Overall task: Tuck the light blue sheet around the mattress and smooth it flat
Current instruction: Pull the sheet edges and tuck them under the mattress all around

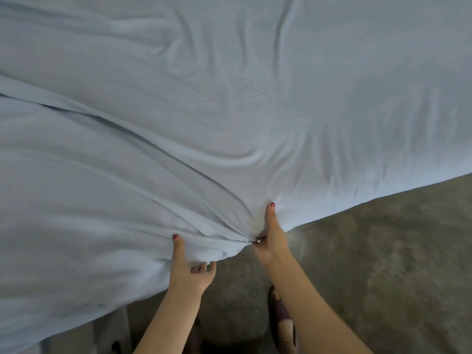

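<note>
The light blue sheet (229, 98) covers the whole mattress and fills most of the view, with long folds running from the left toward its near corner. My left hand (189, 267) grips a bunch of the sheet at that corner, thumb on top and fingers curled underneath. My right hand (270, 238) grips the gathered cloth just to the right, thumb lying on the sheet, fingers hidden under the fabric. The mattress itself is hidden beneath the sheet.
Grey-beige carpet (383, 251) lies to the right of and below the bed's edge. My foot in a dark slipper (281, 318) stands on the carpet near the corner. A pale strip of the bed's side (109, 328) shows at lower left.
</note>
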